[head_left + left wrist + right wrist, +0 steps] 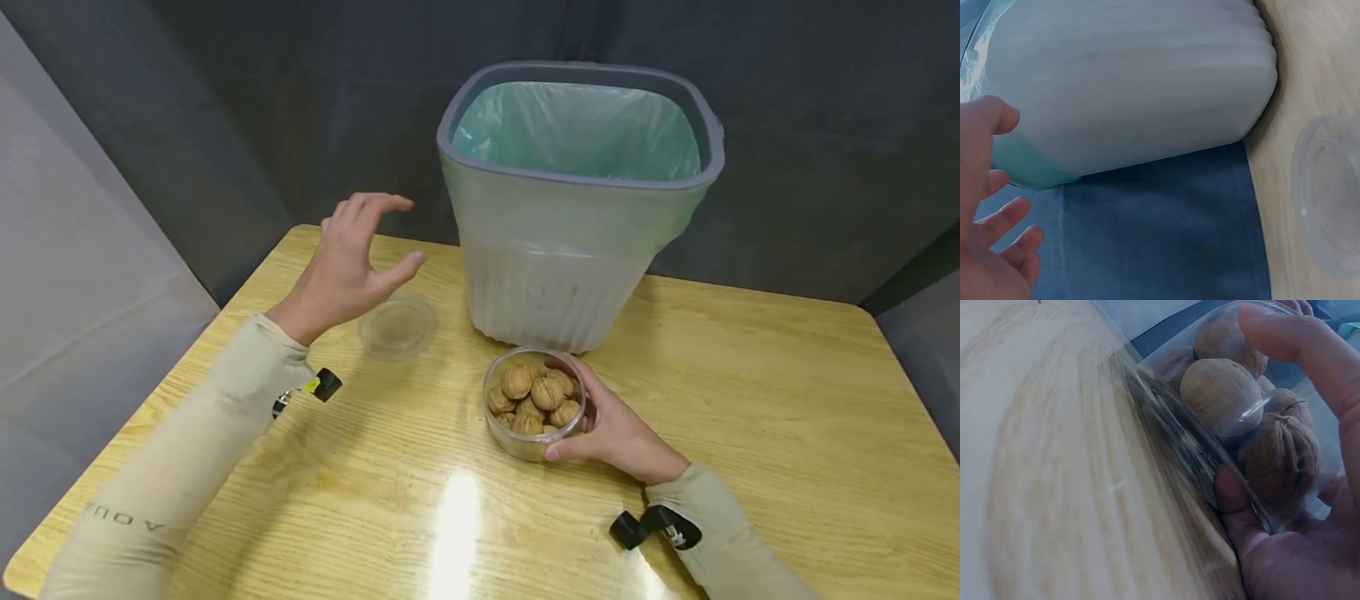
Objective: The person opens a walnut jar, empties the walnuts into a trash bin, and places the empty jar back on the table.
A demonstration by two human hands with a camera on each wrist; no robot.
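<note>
Right hand (pixel 611 425) curled round the side of a clear round plastic tub (pixel 531 404), thumb and fingers clamped against its wall; tub standing upright on the pale wooden tabletop (pixel 750 400), filled with brown whole walnuts (pixel 536 392) and open at the top. In the right wrist view, fingers (pixel 1310 356) pressed on the transparent wall with nuts showing behind it.

Left hand (pixel 348 258) raised above the table, fingers spread apart and loosely bent, gripping nothing; same hand (pixel 991 225) seen open in the left wrist view. Just below and beside it, a clear round plastic lid (pixel 397 325) lying flat on the wood, not touched by the hand.

Behind the tub, near but apart from it, a grey-rimmed ribbed white plastic bin (pixel 577 225) lined with a pale green bag (pixel 577 129). Long beige sleeves (pixel 187 467) on both arms, a small black device strapped at each wrist. Dark grey fabric backdrop (pixel 225 108) behind the table.
</note>
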